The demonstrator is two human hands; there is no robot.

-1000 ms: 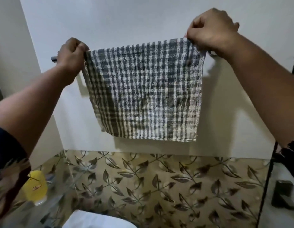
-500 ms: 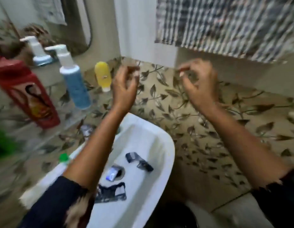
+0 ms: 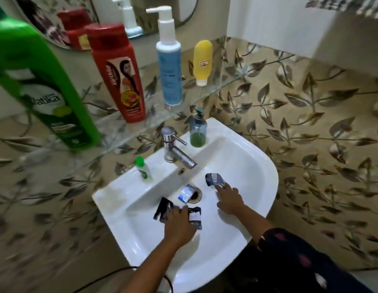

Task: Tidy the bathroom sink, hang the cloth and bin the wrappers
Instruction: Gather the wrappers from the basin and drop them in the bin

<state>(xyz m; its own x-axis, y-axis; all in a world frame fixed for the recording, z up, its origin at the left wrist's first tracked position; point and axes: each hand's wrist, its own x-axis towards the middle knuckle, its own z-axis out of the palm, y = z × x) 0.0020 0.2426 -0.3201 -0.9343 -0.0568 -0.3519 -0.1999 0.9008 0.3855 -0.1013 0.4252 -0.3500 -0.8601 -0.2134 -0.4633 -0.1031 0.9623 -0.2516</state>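
Observation:
The white sink [image 3: 257, 157] has three crumpled wrappers in its basin. My left hand [image 3: 177, 227] presses down on the dark wrapper [image 3: 161, 210] at the near left, with fingers curled over it. A shiny blue wrapper [image 3: 184, 192] lies on the drain. My right hand [image 3: 230, 200] is spread, and its fingertips touch the barcode wrapper [image 3: 213, 179] on the right of the basin. The checked cloth [image 3: 348, 5] hangs at the top right, only its lower edge in view.
A chrome tap [image 3: 175, 151], a soap dispenser [image 3: 198, 132] and a small green-capped bottle [image 3: 143, 171] stand on the sink's back ledge. The glass shelf [image 3: 154, 121] above carries green [image 3: 46, 92], red [image 3: 120, 75], blue pump [image 3: 170, 66] and yellow [image 3: 202, 62] bottles.
Both hands let go of the cloth, which stays hanging, and dropped into the sink. The view swung down from the wall to the basin.

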